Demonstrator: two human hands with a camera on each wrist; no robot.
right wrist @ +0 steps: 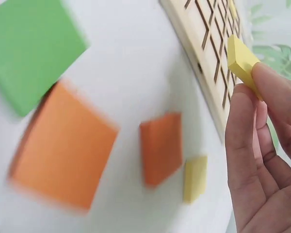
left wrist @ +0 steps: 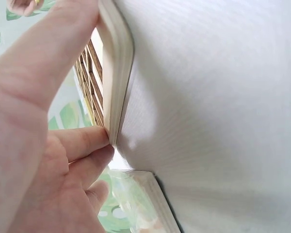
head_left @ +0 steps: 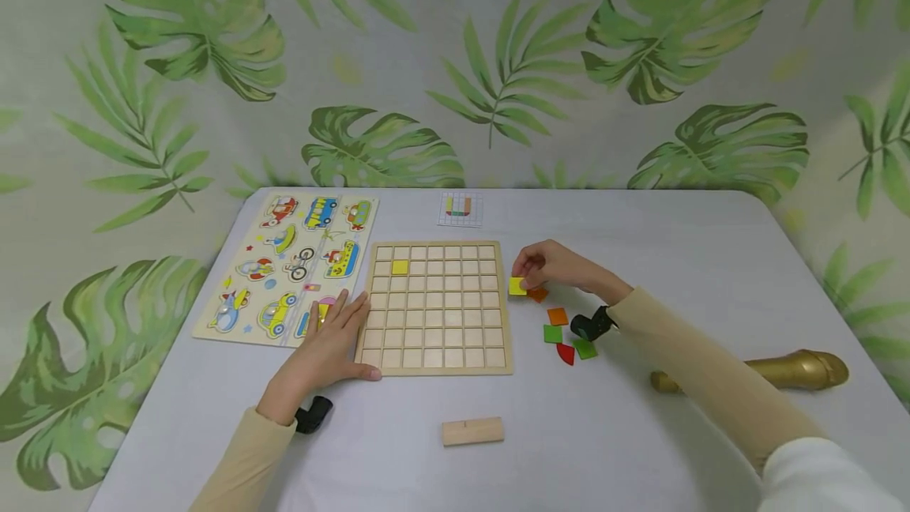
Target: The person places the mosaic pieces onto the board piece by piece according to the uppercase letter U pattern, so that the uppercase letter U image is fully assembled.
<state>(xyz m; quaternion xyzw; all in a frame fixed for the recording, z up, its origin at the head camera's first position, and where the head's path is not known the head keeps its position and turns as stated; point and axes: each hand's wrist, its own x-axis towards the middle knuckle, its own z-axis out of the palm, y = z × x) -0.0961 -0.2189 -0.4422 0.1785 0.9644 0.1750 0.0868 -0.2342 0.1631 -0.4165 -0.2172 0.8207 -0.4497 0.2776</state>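
With the left hand [head_left: 323,350] flat, steadying the grid board [head_left: 434,307], the right hand [head_left: 550,265] pinching the yellow tile [head_left: 517,286] should lower it squarely into a cell.

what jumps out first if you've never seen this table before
The wooden grid board in the middle of the table, with one yellow tile set near its far left corner. The right hand pinches another yellow tile beside the board's right edge, above loose orange, green and red pieces. The left hand rests flat against the board's left edge.

Blurred green tile [right wrist: 31,51], cut off top-left
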